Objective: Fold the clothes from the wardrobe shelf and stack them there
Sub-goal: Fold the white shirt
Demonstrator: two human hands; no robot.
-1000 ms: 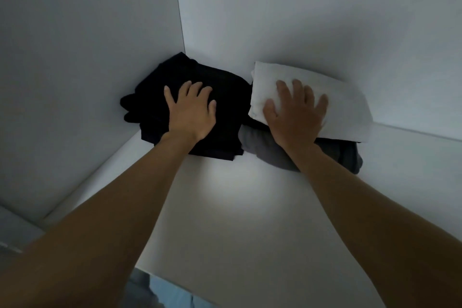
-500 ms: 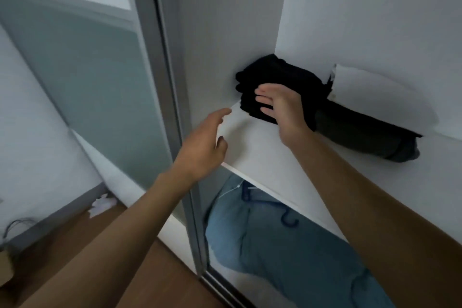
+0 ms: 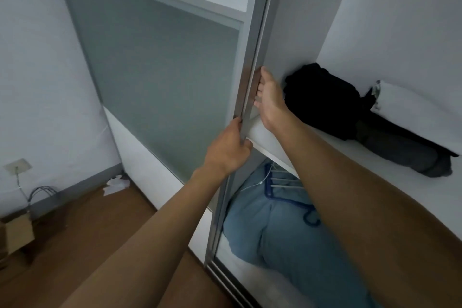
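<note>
A folded black garment (image 3: 322, 100) lies in the back left corner of the white wardrobe shelf (image 3: 390, 180). Right of it, a folded white garment (image 3: 410, 110) rests on top of a dark grey one (image 3: 405, 152). My left hand (image 3: 228, 149) is closed around the metal edge of the sliding door (image 3: 247, 77), just below shelf height. My right hand (image 3: 268, 97) is a little higher, its fingers curled behind the same door edge. Both hands are off the clothes.
The sliding door has a frosted grey panel (image 3: 160, 87). Below the shelf lie a light blue bundle (image 3: 295, 240) and a blue hanger (image 3: 277, 187). On the wooden floor (image 3: 82, 232) at left are a cardboard box (image 3: 17, 232), cables and crumpled paper (image 3: 116, 184).
Both hands left the folded stacks, drew back out of the shelf and took hold of the sliding door's edge. The view swung left, showing the door and floor.
</note>
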